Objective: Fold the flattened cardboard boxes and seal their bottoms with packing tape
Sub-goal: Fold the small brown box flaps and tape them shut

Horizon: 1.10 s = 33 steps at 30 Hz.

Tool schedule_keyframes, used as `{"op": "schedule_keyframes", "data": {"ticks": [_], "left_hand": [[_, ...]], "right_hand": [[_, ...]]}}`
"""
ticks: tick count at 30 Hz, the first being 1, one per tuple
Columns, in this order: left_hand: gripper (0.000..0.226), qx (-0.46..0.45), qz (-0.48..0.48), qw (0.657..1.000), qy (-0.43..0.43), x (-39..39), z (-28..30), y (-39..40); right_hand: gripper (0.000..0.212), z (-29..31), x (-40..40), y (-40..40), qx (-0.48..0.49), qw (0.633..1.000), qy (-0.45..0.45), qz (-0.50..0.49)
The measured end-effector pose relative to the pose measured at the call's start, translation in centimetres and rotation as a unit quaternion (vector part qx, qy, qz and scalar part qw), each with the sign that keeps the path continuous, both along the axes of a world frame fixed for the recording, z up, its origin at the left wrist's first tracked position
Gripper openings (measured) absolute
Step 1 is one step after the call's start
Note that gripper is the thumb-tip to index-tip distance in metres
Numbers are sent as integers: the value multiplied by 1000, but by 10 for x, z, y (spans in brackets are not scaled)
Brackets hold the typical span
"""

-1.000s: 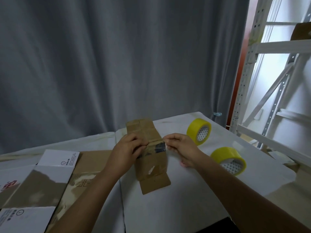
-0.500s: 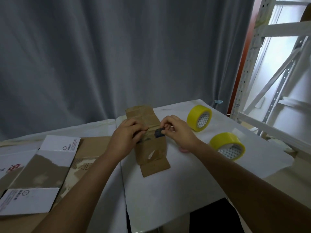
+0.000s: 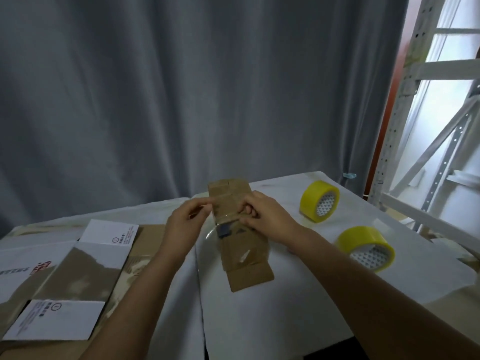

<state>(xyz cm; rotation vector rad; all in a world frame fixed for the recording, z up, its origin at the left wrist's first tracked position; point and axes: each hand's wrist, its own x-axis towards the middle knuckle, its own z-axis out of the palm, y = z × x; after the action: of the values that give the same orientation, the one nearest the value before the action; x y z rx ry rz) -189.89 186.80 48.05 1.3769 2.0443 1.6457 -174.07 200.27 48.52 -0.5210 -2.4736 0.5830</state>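
A small flattened cardboard box point(image 3: 240, 235) lies near the middle of the desk point(image 3: 285, 320), its long side running from the near edge toward the far edge by the curtain point(image 3: 181, 87); both hands work at its middle. The left hand point(image 3: 181, 227) has its fingers curled, thumb and forefinger pinched at the box's left side, apparently on a clear strip of old tape point(image 3: 226, 216) that glints across the cardboard, though the strip is too faint to be sure; the right hand point(image 3: 265, 216) has its fingers curled onto the box's right side, pinning it down. Two yellow tape rolls lie toward the right edge: one roll point(image 3: 319, 205) stands on its rim toward the far right corner; the other roll point(image 3: 366, 248) lies nearer. More flattened boxes point(image 3: 67, 276), partly white, lie along the left edge.

The step looks like stripping or lifting leftover tape before folding; to do it well, keep the right hand pressing firmly, pull low and slowly along the surface so the cardboard does not tear, then open the box square; the rolls are within reach.
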Motion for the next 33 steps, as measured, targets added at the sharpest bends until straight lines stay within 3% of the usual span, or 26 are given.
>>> {"op": "schedule_keyframes", "data": {"ticks": [2, 5, 8, 11, 15, 25, 28, 30, 33], "left_hand": [[22, -33, 67, 983, -166, -4, -12, -12], [35, -77, 33, 936, -343, -2, -29, -19], [31, -87, 9, 909, -406, 1, -29, -19], [14, -75, 7, 904, -421, 6, -26, -19], [10, -40, 16, 916, -398, 7, -27, -19], [6, -31, 49, 926, -373, 28, -45, 11], [18, 19, 85, 924, -372, 31, -51, 18], [24, 56, 120, 933, -335, 32, -52, 18], [14, 73, 110, 956, -263, 36, -48, 17]], "right_hand": [[18, -2, -1, 0, -14, 1000, 4, -2], [23, -2, -1, -5, -39, 999, 3, 0], [29, -1, -1, -6, -40, 999, -13, 1], [32, -2, -4, -6, -12, 1000, -24, -4], [33, -5, -4, -6, -29, 999, -14, -6], [33, -4, -1, -8, -69, 998, 4, 2], [34, -7, -4, -8, -68, 998, 11, -5], [33, -9, -5, -8, -66, 998, 12, -13], [33, -11, -4, -7, -64, 998, 20, -10]]}}
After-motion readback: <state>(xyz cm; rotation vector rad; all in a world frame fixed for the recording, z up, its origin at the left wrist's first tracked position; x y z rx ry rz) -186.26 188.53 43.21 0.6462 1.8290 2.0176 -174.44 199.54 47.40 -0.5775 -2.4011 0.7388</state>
